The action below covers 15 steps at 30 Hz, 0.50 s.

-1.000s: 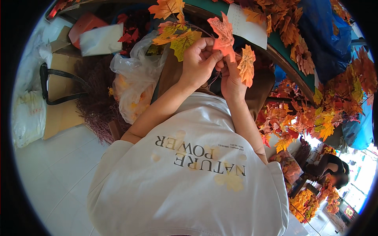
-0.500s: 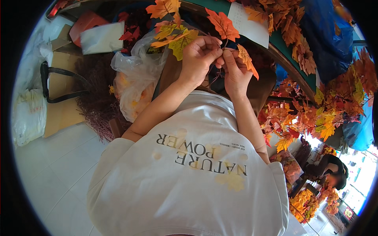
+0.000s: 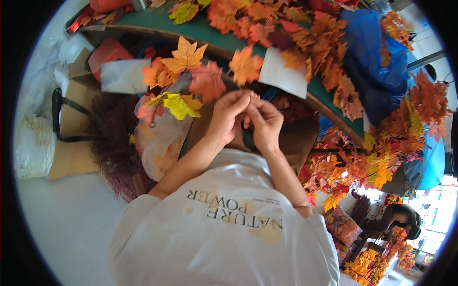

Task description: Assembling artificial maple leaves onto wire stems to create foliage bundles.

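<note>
Leaf spray (image 3: 206, 82) has shifted leftward, left hand (image 3: 225, 115) clamped on it, right hand (image 3: 266, 127) pinched together, contents hidden.

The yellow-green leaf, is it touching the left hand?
Apart. In the head view, a brown gap shows between the right-hand tip of the yellow-green leaf and the left hand.

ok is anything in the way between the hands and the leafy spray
Nothing visible is. The leafy spray spreads up and left of the left hand, its reddish leaf right beside the knuckles with nothing between. The right hand meets the left at the fingertips; whatever they pinch there is hidden.
</note>
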Each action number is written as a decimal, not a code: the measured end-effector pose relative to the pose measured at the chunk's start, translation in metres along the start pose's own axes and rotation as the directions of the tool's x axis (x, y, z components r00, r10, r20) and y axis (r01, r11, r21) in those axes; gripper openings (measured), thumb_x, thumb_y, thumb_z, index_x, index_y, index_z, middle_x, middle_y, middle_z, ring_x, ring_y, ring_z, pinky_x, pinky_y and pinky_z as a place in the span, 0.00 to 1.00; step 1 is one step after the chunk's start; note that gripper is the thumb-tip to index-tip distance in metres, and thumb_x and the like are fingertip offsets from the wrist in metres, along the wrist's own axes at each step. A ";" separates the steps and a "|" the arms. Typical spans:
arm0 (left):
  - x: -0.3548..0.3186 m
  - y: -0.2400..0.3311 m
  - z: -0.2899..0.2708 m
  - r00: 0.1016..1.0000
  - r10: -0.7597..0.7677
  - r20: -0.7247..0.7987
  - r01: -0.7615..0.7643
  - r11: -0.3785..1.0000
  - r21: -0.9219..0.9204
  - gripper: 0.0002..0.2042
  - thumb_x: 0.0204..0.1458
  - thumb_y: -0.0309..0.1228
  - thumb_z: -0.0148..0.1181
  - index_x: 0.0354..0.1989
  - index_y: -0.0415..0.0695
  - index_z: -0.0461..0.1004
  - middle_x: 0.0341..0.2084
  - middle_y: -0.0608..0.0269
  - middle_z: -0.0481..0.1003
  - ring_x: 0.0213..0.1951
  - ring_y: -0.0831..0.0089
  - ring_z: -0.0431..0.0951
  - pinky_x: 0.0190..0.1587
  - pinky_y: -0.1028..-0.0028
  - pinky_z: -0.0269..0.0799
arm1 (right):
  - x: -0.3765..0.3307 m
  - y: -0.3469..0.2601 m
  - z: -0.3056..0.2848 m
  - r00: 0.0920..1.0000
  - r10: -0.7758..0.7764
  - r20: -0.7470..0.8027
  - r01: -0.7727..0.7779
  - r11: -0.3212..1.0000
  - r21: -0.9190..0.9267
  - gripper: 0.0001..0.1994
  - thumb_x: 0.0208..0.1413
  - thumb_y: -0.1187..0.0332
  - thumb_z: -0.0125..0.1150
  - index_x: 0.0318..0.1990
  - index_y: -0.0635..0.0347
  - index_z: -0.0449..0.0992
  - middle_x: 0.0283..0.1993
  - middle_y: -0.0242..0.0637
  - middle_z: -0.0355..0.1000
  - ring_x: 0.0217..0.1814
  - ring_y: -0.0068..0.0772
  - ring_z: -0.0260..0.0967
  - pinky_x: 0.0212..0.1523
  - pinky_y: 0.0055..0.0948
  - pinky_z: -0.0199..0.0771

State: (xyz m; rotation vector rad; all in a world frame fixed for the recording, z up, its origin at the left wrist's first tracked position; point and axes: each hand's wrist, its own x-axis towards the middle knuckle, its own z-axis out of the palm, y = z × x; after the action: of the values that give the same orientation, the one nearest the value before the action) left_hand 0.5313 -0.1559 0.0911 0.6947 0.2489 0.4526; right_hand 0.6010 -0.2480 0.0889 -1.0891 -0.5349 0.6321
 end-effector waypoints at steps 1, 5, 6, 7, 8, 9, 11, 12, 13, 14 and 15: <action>0.000 -0.003 -0.001 1.000 0.010 0.025 -0.009 1.000 -0.006 0.08 0.55 0.29 0.54 0.39 0.39 0.70 0.32 0.63 0.73 0.34 0.76 0.75 0.34 0.80 0.72 | -0.001 -0.003 -0.002 0.995 0.100 0.015 -0.102 0.987 0.127 0.04 0.55 0.75 0.55 0.35 0.66 0.75 0.27 0.30 0.70 0.22 0.16 0.62 0.20 0.14 0.61; 0.001 -0.008 -0.002 0.986 0.168 0.011 -0.168 0.985 0.042 0.06 0.56 0.28 0.53 0.35 0.39 0.72 0.35 0.61 0.74 0.35 0.76 0.74 0.35 0.78 0.72 | 0.004 -0.006 -0.012 0.954 0.287 0.084 -0.299 0.922 0.247 0.05 0.56 0.72 0.55 0.33 0.64 0.74 0.29 0.33 0.72 0.23 0.18 0.63 0.22 0.16 0.64; 0.003 -0.010 -0.003 0.974 0.228 0.001 -0.227 0.971 0.078 0.06 0.56 0.28 0.52 0.35 0.39 0.73 0.35 0.61 0.74 0.36 0.76 0.74 0.36 0.78 0.72 | 0.003 -0.008 -0.010 0.965 0.253 0.068 -0.260 0.954 0.151 0.05 0.56 0.71 0.55 0.33 0.64 0.74 0.29 0.34 0.72 0.24 0.18 0.65 0.23 0.17 0.65; 0.005 -0.013 -0.001 0.940 0.340 -0.004 -0.339 0.937 0.090 0.07 0.56 0.30 0.53 0.36 0.39 0.72 0.33 0.61 0.74 0.36 0.75 0.75 0.37 0.77 0.72 | 0.004 -0.014 -0.008 0.973 0.224 0.058 -0.225 0.974 0.012 0.06 0.56 0.71 0.55 0.35 0.64 0.74 0.32 0.35 0.73 0.29 0.21 0.69 0.28 0.18 0.68; 0.006 -0.013 -0.001 0.941 0.339 0.005 -0.338 0.938 0.078 0.07 0.56 0.30 0.53 0.36 0.39 0.72 0.33 0.61 0.74 0.36 0.75 0.75 0.37 0.77 0.72 | 0.009 -0.008 -0.012 0.994 0.036 0.100 -0.018 0.985 -0.172 0.05 0.55 0.74 0.56 0.36 0.66 0.75 0.33 0.37 0.74 0.32 0.23 0.70 0.33 0.18 0.69; 0.006 -0.011 0.001 0.918 0.383 -0.103 -0.381 0.924 0.038 0.07 0.57 0.31 0.52 0.37 0.40 0.71 0.30 0.63 0.74 0.32 0.77 0.74 0.35 0.78 0.72 | 0.017 -0.017 -0.015 0.943 -0.239 0.233 0.321 0.840 -0.438 0.05 0.54 0.75 0.56 0.37 0.67 0.75 0.34 0.37 0.74 0.32 0.23 0.70 0.34 0.18 0.69; 0.008 0.000 -0.003 0.871 0.396 -0.290 -0.417 0.909 -0.011 0.07 0.57 0.32 0.52 0.38 0.42 0.71 0.24 0.67 0.72 0.24 0.80 0.71 0.30 0.79 0.71 | 0.029 -0.044 -0.015 0.814 -0.446 0.373 0.575 0.525 -0.627 0.05 0.53 0.78 0.56 0.37 0.67 0.75 0.36 0.37 0.73 0.34 0.22 0.70 0.35 0.19 0.69; 0.009 0.008 -0.008 0.853 0.372 -0.366 -0.407 0.913 -0.022 0.07 0.57 0.33 0.51 0.38 0.44 0.71 0.21 0.70 0.70 0.19 0.83 0.67 0.27 0.80 0.70 | 0.030 -0.055 -0.015 0.827 -0.466 0.314 0.545 0.529 -0.651 0.04 0.53 0.79 0.56 0.36 0.68 0.75 0.36 0.37 0.73 0.35 0.22 0.70 0.36 0.19 0.70; 0.011 0.015 -0.012 0.829 0.336 -0.448 -0.416 0.905 -0.093 0.06 0.57 0.33 0.51 0.39 0.46 0.71 0.18 0.73 0.68 0.14 0.86 0.60 0.22 0.82 0.66 | 0.034 -0.060 -0.022 0.859 -0.437 0.266 0.498 0.595 -0.631 0.04 0.53 0.79 0.55 0.36 0.67 0.74 0.37 0.36 0.73 0.35 0.20 0.71 0.33 0.18 0.70; 0.012 0.020 -0.024 0.861 0.309 -0.405 -0.394 0.907 -0.146 0.07 0.57 0.33 0.52 0.39 0.46 0.71 0.18 0.74 0.67 0.14 0.88 0.59 0.21 0.82 0.65 | 0.038 -0.065 -0.029 0.912 -0.371 0.173 0.392 0.667 -0.633 0.05 0.54 0.79 0.53 0.37 0.66 0.74 0.36 0.35 0.73 0.32 0.19 0.71 0.30 0.17 0.71; 0.014 0.025 -0.028 0.863 0.297 -0.408 -0.387 0.909 -0.156 0.07 0.57 0.34 0.52 0.40 0.46 0.72 0.18 0.74 0.67 0.14 0.88 0.59 0.22 0.82 0.64 | 0.044 -0.074 -0.033 0.916 -0.377 0.140 0.370 0.656 -0.658 0.06 0.55 0.79 0.53 0.38 0.66 0.74 0.36 0.35 0.73 0.31 0.19 0.71 0.28 0.16 0.71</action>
State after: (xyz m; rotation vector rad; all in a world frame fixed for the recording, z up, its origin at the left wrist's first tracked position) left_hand 0.5256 -0.1172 0.0858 0.4129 0.4285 0.9498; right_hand 0.6700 -0.2621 0.1489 -1.6045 -1.0031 0.0356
